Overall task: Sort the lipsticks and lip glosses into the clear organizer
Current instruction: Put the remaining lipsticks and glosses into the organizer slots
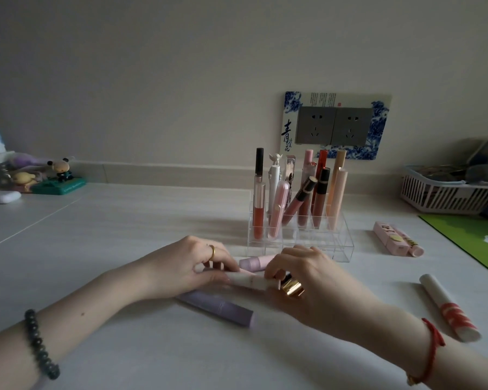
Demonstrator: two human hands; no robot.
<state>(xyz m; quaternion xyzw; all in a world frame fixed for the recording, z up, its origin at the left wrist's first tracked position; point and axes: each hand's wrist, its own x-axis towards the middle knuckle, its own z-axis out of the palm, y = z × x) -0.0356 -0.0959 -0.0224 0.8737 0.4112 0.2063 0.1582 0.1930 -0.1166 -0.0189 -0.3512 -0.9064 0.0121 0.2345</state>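
The clear organizer (341,244) stands mid-table with several lip glosses and lipsticks upright in its back cells. In front of it my left hand (181,266) and my right hand (307,274) both grip a pale pink lipstick tube (251,280) lying crosswise. A gold lipstick (293,288) sits under my right fingers. A lilac tube (254,262) lies just behind the hands, a purple tube (220,308) just in front. On the right lie a white tube with red stripes (448,306) and pink boxed tubes (397,242).
A white slatted basket (440,197) with clutter stands at the back right, with a green mat (473,235) in front of it. Small figurines (54,175) and a white case (2,197) sit at the back left. A wall socket plate (335,126) is behind the organizer.
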